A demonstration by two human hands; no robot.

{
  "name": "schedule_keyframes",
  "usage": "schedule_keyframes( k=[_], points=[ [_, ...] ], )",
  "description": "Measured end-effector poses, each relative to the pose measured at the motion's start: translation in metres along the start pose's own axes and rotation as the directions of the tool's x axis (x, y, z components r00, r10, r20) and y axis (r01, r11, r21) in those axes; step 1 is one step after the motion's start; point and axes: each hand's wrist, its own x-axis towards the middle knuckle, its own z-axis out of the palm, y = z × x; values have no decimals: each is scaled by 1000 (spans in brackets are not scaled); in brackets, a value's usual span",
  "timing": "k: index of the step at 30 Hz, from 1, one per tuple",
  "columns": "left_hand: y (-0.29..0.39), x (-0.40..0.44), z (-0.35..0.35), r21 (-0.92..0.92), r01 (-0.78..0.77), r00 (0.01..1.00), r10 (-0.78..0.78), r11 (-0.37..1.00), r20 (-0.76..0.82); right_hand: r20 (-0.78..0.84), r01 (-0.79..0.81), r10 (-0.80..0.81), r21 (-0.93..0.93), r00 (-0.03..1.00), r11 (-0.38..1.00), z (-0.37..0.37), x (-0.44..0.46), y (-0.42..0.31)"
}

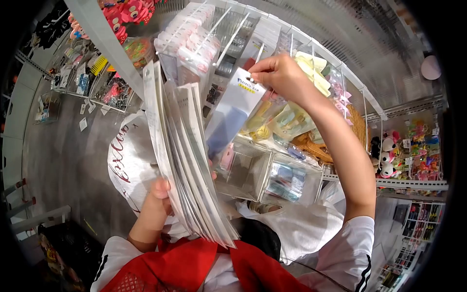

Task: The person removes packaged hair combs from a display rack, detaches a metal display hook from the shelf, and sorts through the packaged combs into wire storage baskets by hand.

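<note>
Lower left: your left hand [162, 190], fingers gripping packs [187, 160]. Upper centre: your right hand [283, 75], fingers pinching one card [229, 114].

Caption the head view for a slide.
Left hand grips stacked packs; right hand pinches a carded pack by its top.

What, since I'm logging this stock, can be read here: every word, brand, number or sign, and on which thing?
White cloth: dark red script, perhaps "...club"; first letters unclear.
Blue-and-white packet: dark heading, perhaps ending "AM"; the yellow line below is too blurred.
Stack of packets: faint print, too small to read.
White tags: any print is too small.
No other text is surely readable.
</note>
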Motion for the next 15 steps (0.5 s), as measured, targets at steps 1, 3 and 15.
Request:
schedule_keyframes(
  k=[1,3,15],
  points=[
    [0,2,-2,-1,19,1000,-19,1000,11,-7,25,-25,0,1000,1000,2,1,3],
    [2,4,-6,7,75,997,-75,997,31,-41,90,-94,-91,995,992,4,4,8],
    [16,23,-38,114,239,966,-248,964,71,-399,40,-504,-753,766,657,-26,42,20]
  ],
)
